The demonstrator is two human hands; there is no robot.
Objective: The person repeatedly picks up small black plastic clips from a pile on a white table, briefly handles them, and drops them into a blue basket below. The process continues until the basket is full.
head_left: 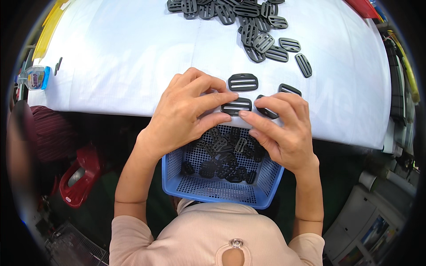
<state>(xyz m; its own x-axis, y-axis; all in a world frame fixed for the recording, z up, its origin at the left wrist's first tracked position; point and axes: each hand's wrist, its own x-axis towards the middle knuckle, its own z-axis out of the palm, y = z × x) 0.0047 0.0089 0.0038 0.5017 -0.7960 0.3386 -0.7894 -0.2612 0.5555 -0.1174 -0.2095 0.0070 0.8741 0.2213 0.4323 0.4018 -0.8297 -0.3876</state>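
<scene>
At the table's near edge, a black slider buckle (242, 107) with parallel slots lies between my hands. My left hand (184, 106) is closed on its left end, index finger above and thumb below. The fingers of my right hand (286, 128) are curled; one fingertip touches the buckle's lower right corner. Another finger rests over a tilted second slider buckle (269, 112), partly hidden by that hand. A third slider buckle (242, 82) lies flat just beyond, and a further one (289, 89) shows behind my right fingers.
A heap of black slider buckles (246, 17) spreads over the far side of the white-covered table (120, 57). Below its edge, a blue mesh basket (166, 177) holds many black pieces. A blue-labelled bottle (37, 78) lies at left, near a red plastic stool (82, 177).
</scene>
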